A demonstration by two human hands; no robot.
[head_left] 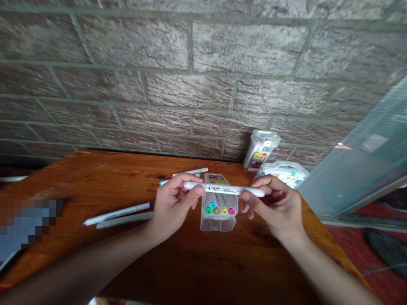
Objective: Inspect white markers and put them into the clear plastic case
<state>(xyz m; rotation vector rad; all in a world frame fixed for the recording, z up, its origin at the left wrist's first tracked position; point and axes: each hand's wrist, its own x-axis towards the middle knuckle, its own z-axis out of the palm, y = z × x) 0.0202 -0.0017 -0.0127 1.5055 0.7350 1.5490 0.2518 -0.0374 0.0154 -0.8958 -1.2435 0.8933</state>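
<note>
A white marker (222, 189) with pink ends is held level between my two hands. My left hand (174, 203) pinches its left end between thumb and fingers. At the other end, my right hand (276, 203) grips it the same way. Just beyond and below the marker lies a clear plastic case (219, 224), its near end facing me. Inside the case are several markers (216, 210) with green, blue, tan, yellow and pink ends. The held marker hides part of the case.
Left of my left hand, loose markers (117, 214) lie on the wooden table (104, 178). More markers (190, 171) lie behind that hand. An upright clear case (261, 150) and another clear case (286, 171) stand at the back right by the brick wall (171, 91).
</note>
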